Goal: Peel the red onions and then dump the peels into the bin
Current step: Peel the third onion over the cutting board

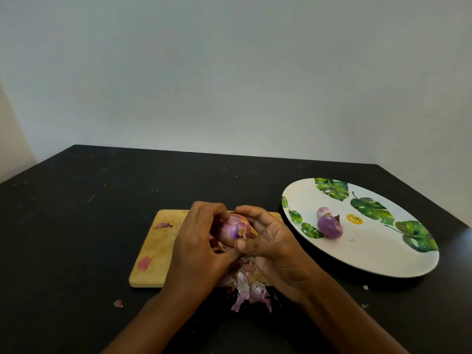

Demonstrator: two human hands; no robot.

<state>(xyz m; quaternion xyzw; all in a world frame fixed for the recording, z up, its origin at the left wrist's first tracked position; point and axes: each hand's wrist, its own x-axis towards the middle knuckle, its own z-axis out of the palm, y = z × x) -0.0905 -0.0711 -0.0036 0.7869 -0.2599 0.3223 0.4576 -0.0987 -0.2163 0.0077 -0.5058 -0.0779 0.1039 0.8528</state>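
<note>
Two peeled onions (330,226) lay on plate (383,267). We held third onion (233,229) over board (158,246), some skin left on. Left hand (199,241) curled round its side; right hand (270,246) cupped it, thumb pressing near root. Peels (247,290) piled at board's near edge and on surface (76,226). We saw no bin; dumping not done yet.
</note>
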